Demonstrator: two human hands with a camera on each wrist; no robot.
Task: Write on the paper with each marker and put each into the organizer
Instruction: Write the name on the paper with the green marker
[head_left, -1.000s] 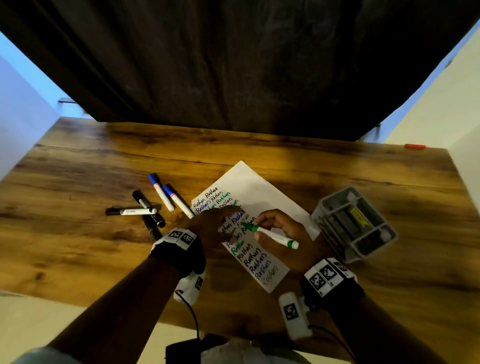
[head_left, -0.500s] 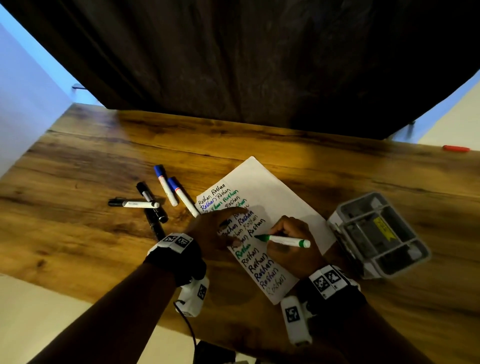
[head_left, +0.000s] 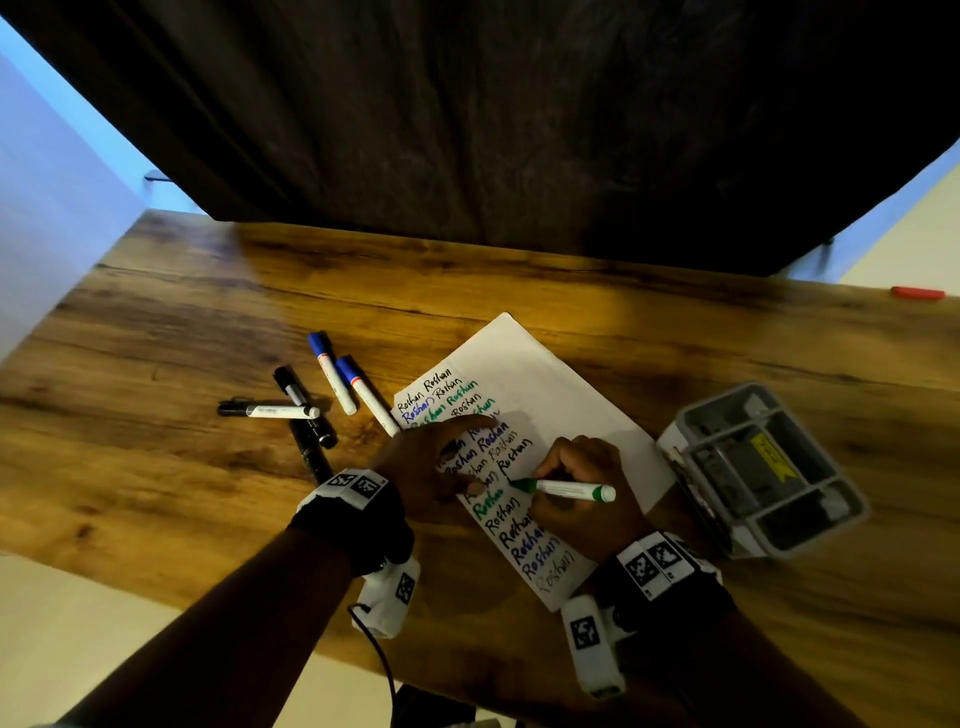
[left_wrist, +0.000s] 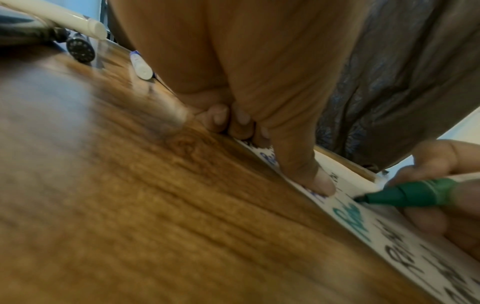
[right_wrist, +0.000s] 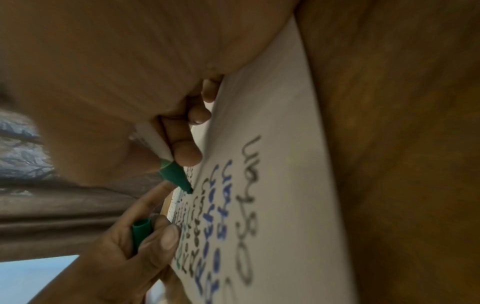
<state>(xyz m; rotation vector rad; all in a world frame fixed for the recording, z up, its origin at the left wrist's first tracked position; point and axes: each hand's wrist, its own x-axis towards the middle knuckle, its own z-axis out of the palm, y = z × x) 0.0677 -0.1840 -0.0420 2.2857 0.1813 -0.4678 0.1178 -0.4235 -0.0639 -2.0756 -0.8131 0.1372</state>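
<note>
A white paper (head_left: 545, 384) covered in handwritten words lies on the wooden table (head_left: 156, 467). My right hand (head_left: 576, 467) grips an uncapped green marker (head_left: 566, 489) with its tip on the paper, right of a green word. The tip (right_wrist: 188, 190) touches the sheet in the right wrist view. My left hand (head_left: 431, 462) rests on the paper's left side, thumb (left_wrist: 311, 176) pressing down, and pinches the green cap (right_wrist: 141, 232). The grey organizer (head_left: 795, 543) stands right of the paper.
Two blue-capped markers (head_left: 332, 371) and several black ones (head_left: 270, 410) lie on the table left of the paper. A small red object (head_left: 917, 292) sits at the far right edge. A dark curtain (head_left: 519, 130) hangs behind the table.
My right hand has slid the green marker a little down the page toward me. The left hand stays on the paper. The head view has shifted.
</note>
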